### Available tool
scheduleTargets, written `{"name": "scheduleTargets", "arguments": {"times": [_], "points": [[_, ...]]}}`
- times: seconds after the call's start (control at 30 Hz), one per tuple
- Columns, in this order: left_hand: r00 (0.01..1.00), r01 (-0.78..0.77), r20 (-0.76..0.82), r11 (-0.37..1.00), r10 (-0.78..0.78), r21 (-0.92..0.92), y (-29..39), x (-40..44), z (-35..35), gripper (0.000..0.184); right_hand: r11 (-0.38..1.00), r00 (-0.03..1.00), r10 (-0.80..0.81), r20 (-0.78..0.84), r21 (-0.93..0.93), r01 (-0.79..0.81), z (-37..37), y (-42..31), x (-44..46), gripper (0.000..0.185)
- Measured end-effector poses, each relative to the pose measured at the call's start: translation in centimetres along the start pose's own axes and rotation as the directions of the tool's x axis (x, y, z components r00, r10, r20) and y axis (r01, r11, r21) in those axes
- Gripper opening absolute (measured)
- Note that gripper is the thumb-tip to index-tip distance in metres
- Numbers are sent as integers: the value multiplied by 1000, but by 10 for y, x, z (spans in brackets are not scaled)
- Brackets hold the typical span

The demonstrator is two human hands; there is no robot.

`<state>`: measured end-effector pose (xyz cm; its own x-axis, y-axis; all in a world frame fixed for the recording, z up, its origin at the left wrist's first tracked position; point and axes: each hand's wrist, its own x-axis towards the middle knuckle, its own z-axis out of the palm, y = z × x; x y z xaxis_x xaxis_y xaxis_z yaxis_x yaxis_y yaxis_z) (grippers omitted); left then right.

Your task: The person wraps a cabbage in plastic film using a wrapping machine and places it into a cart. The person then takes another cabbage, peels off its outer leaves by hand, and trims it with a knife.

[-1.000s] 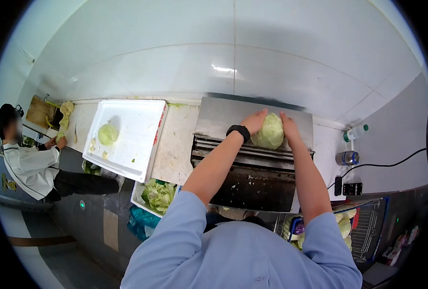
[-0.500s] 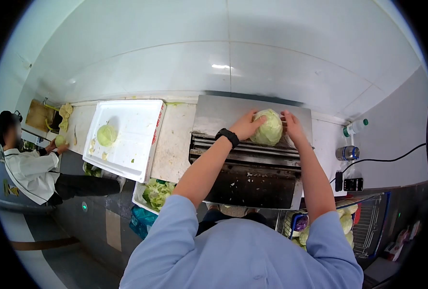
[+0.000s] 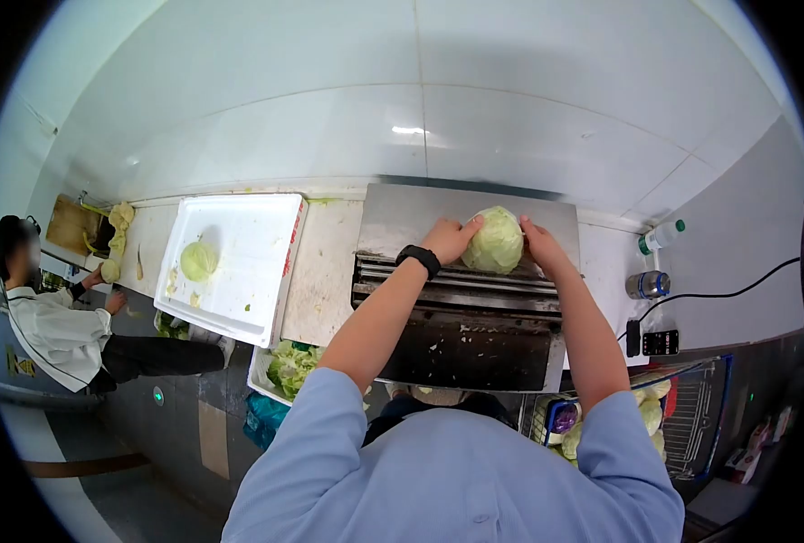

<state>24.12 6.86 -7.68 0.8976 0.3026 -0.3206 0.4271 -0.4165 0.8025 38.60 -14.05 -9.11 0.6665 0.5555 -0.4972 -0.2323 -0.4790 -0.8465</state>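
Cabbage (image 3: 494, 241) sits on the steel top (image 3: 400, 213), left hand (image 3: 450, 241) and right hand (image 3: 541, 246) cupping it, fingers holding its sides, apparently steadying it; shifting it calls for even pressure

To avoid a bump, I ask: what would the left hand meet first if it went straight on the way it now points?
The left hand would first meet the round, pale green cabbage right beside its fingers, though exact contact is hard to judge in one view.
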Motion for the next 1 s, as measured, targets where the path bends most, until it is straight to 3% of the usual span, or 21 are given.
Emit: {"name": "scheduleTargets", "arguments": {"times": [0.07, 0.17, 0.27, 0.37, 0.43, 0.47, 0.57, 0.67, 0.7, 0.77, 0.8, 0.87, 0.9, 0.97, 1.0], "points": [[1000, -8, -3, 998, 8, 59, -2, 0, 1, 98, 994, 998, -28, -50, -111, 22, 0, -4, -4, 65], [999, 1, -48, 966, 12, 260, -7, 3, 4, 105, 750, 973, -195, -123, -658, 68, -13, -10, -8, 60], [995, 50, 78, 971, -70, 232, 19, -16, -14, 106, 611, 838, -484, -252, -783, 118, -19, -11, -19, 55], [999, 41, 19, 988, -45, 148, 4, -6, -3, 104, 646, 861, -494, -120, -714, 271, -21, 4, 4, 56], [998, 24, -66, 996, -18, 84, -4, -2, 6, 104, 920, 958, -262, -116, -330, 212, -9, 8, 9, 54], [994, 14, -109, 999, -8, 51, -9, -1, 9, 104, 984, 987, -147, -70, -110, 139, -2, 10, 11, 54], [999, 27, -47, 998, -24, 57, -12, 3, 7, 104, 997, 994, -76, -79, 5, 76, 10, -7, -8, 55], [999, 44, -40, 980, -37, 195, 16, -19, -11, 103, 991, 995, -73, -67, -117, 65, -6, 4, 5, 59], [999, 52, -26, 968, -47, 246, 17, -16, -14, 102, 928, 982, -141, -122, -363, 88, -16, 1, 8, 59], [996, 81, 1, 936, -87, 342, 14, -12, -14, 101, 638, 939, -294, -178, -768, 54, -27, 4, 10, 58], [993, 99, 27, 931, -116, 350, 25, -20, -20, 95, 667, 923, -350, -158, -734, 128, -25, 4, 9, 59], [983, 9, -176, 954, 46, 299, 17, -20, -13, 86, 706, 878, -460, -134, -654, 270, -24, 5, 8, 59], [953, -43, -276, 959, 123, 279, 13, -19, -7, 85, 756, 898, -420, -127, -596, 269, -21, 7, 7, 60], [955, -187, -211, 974, 210, 127, 7, -9, 4, 87, 841, 931, -350, -104, -472, 264, -10, 4, 10, 62], [951, -250, -177, 967, 254, 44, 5, -6, 9, 92, 930, 961, -258, -97, -293, 221, -2, -1, 4, 63]]}}
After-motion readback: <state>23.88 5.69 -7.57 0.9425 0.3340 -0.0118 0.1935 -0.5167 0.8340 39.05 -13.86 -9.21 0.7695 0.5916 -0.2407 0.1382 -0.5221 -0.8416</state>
